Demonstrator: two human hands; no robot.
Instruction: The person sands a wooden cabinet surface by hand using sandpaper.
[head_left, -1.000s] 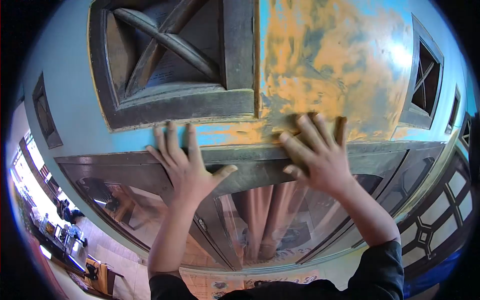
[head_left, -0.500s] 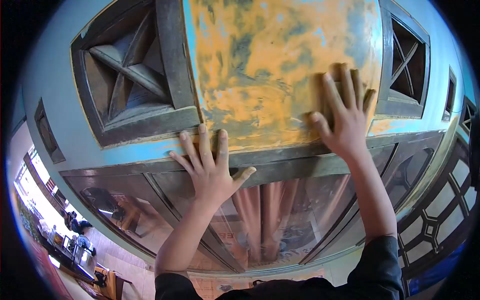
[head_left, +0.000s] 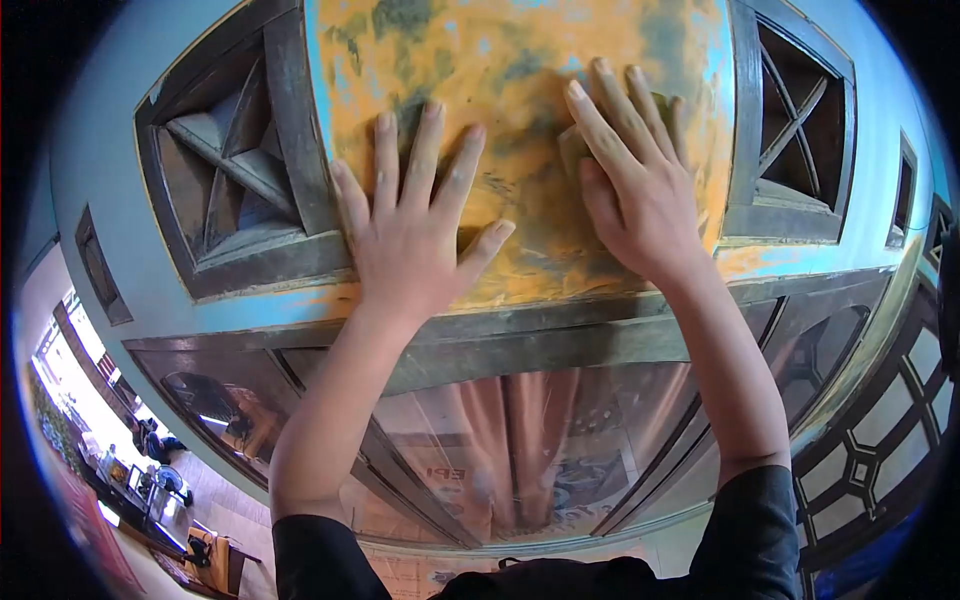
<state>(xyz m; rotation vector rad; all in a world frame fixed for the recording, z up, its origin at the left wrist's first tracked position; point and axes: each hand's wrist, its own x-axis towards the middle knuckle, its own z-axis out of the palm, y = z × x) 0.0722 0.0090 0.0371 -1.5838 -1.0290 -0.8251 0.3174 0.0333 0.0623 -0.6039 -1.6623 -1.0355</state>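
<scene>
My left hand (head_left: 410,235) lies on the lower left of an orange and grey patchy panel (head_left: 520,120), its fingers spread and nothing in it. Further right, my right hand (head_left: 645,200) presses a thin brownish sheet (head_left: 574,150) against the same panel. Edges of that sheet show beside the thumb and behind the fingertips; the rest is hidden under the palm. Below both hands runs a dark wooden frame beam (head_left: 520,345).
Dark frames with crossed bars (head_left: 235,160) flank the panel, the right one (head_left: 795,125) smaller in view. Glass panes with a pinkish curtain (head_left: 530,430) are below. At lower left are a fan (head_left: 170,480) and a wooden chair (head_left: 215,565). A lattice (head_left: 865,450) stands at right.
My left hand has moved up from the beam area onto the panel. My right hand has shifted up and to the left, and the sheet beneath it shows more clearly.
</scene>
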